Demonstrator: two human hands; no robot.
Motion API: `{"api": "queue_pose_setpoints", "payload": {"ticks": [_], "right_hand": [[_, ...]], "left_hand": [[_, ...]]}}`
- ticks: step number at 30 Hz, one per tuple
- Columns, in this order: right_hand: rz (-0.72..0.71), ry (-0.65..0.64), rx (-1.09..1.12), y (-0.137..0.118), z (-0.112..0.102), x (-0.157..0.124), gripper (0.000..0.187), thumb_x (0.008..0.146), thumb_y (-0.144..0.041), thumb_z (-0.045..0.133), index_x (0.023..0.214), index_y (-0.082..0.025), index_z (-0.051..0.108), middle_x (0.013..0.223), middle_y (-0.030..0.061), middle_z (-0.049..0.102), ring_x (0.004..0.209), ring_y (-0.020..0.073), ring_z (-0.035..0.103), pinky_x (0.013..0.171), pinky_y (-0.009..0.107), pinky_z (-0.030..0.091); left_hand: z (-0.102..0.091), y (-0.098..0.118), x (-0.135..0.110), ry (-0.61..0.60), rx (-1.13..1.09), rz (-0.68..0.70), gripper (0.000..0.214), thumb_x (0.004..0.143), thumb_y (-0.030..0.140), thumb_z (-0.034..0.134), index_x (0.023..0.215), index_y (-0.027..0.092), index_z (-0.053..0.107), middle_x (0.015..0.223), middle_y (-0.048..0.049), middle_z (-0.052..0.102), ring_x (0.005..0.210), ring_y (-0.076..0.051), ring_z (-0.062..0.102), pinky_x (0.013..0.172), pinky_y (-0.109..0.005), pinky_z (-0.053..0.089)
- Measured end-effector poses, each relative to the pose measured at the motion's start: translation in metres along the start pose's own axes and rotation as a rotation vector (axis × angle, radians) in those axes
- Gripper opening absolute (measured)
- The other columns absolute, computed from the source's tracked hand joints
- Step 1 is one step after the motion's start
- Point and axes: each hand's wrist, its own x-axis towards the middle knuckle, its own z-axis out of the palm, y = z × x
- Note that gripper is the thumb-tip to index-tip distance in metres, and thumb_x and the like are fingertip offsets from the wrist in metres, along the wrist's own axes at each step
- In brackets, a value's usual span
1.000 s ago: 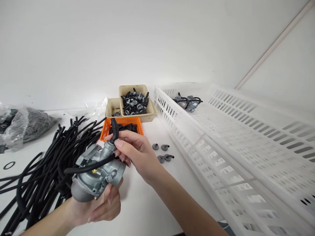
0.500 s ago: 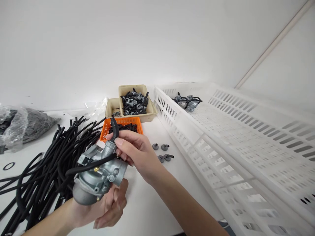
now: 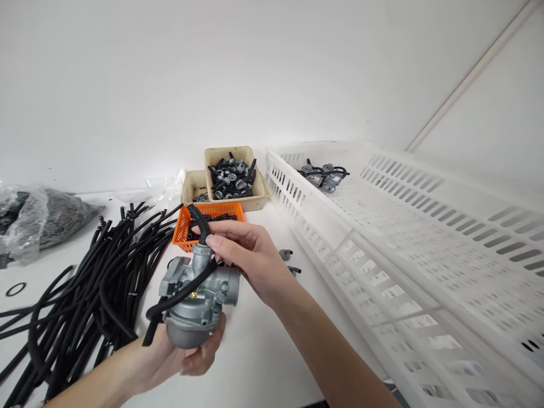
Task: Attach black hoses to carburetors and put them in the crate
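A silver metal carburetor [image 3: 198,309] with a rounded grey bowl at its base rests in my left hand [image 3: 178,360], whose fingers wrap around it from below. A black hose [image 3: 182,292] loops across its front. From its top neck rises a short bent black rubber boot [image 3: 199,221]. My right hand [image 3: 246,249] pinches the lower end of this boot, thumb in front, where it meets the neck. The right fingertips behind the boot are partly hidden.
Many black hoses [image 3: 110,277] lie on the left, beside a plastic bag [image 3: 51,221]. An orange basket [image 3: 182,226] and beige bins [image 3: 261,195] of small parts stand behind. Small grey caps [image 3: 285,255] lie right of my hand. A white slatted crate [image 3: 323,243] holds more carburetors [image 3: 327,177].
Both hands have moved right with the carburetor, which now stands more upright. The right hand keeps its pinch at the boot's base.
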Motion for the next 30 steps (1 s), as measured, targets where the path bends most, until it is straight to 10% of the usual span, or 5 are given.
{"api": "queue_pose_setpoints", "payload": {"ticks": [8,19,30], "right_hand": [[-0.126,-0.034,0.077,-0.003,0.0,0.001,0.019,0.074,-0.03,0.075,0.091,-0.022,0.072,0.064,-0.0043,0.059,0.057,0.0069,0.05,0.052,0.02,0.041],[-0.214,-0.039,-0.206,0.011,0.018,-0.004,0.018,0.08,-0.033,0.069,0.091,-0.019,0.075,0.07,0.0005,0.059,0.056,0.0087,0.045,0.05,0.025,0.034],[-0.295,-0.007,-0.229,0.007,0.019,-0.006,0.013,0.082,-0.029,0.065,0.088,-0.021,0.074,0.07,-0.0002,0.059,0.054,0.008,0.042,0.047,0.024,0.031]], "left_hand": [[0.007,0.003,-0.001,-0.106,-0.053,0.073,0.05,0.081,0.058,0.057,0.096,0.013,0.072,0.08,-0.0043,0.059,0.041,-0.001,0.032,0.045,-0.021,0.024],[0.006,-0.002,-0.003,0.213,-0.111,0.125,0.046,0.063,0.057,0.077,0.08,0.014,0.073,0.074,-0.0077,0.066,0.059,-0.011,0.052,0.054,-0.022,0.034],[0.005,-0.001,0.0,0.07,-0.085,0.129,0.089,0.071,0.087,0.036,0.092,0.009,0.073,0.076,-0.0142,0.07,0.043,-0.01,0.049,0.042,-0.022,0.029]]}}
